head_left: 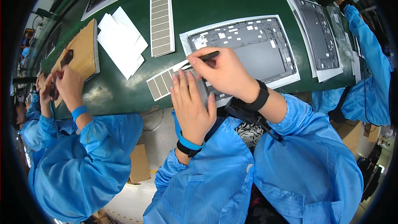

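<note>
My right hand [230,72] is closed around slim black tweezers [209,56], their tip pointing down and left. The tip is at a short strip of grey-brown adhesive pads [159,86] on white backing. Over the right part of that strip lies my left hand [190,110], fingers stretched out flat and holding nothing; its fingertips are beside the tweezer tip. Just beyond my hands is a dark grey tablet housing [261,54] with small white patches, resting on a white sheet [295,74]. My right hand covers part of its near left side.
A longer strip of pads [161,25] and a pile of white sheets [122,43] lie on the green table [124,95]. Another housing [317,37] is at right. A co-worker's hands [68,83] work by a cardboard piece [85,52] at left; a blue sleeve [371,58] shows at right.
</note>
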Tool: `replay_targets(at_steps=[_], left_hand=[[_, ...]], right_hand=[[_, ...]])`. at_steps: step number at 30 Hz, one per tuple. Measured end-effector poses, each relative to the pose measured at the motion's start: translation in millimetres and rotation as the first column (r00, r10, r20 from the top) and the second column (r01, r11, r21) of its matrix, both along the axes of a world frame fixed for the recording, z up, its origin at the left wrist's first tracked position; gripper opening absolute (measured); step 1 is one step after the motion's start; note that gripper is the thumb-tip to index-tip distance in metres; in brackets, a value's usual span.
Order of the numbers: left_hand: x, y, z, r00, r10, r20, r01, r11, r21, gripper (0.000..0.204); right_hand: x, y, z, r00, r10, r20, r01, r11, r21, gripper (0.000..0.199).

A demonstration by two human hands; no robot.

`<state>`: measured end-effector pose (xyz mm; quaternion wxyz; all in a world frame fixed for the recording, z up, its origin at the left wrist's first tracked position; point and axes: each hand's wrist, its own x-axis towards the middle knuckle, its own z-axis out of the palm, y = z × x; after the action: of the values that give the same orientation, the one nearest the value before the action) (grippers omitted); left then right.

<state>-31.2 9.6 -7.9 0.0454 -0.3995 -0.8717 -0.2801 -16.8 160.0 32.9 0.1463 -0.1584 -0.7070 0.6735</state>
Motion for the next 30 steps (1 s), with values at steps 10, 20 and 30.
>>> replay_targets(at_steps=[10, 20, 30], left_hand=[[0.6, -13.9, -10.4, 0.999, -0.032, -0.043, 0.036, 0.994, 0.105, 0.05], [0.8, -13.3, -8.0, 0.995, -0.03, -0.091, 0.034, 0.999, 0.041, 0.051], [1.4, -6.0, 8.3, 1.0, -0.009, -0.029, 0.011, 0.999, 0.043, 0.048]], right_hand=[[-7.5, -2.9, -5.9, 0.998, -0.016, 0.059, 0.009, 0.994, 0.113, 0.012], [-14.4, -4.6, -3.0, 0.986, 0.08, 0.144, -0.097, 0.989, 0.112, 0.018], [13.1, 35.7, 13.6, 0.993, -0.103, -0.053, 0.1, 0.993, -0.057, 0.022]])
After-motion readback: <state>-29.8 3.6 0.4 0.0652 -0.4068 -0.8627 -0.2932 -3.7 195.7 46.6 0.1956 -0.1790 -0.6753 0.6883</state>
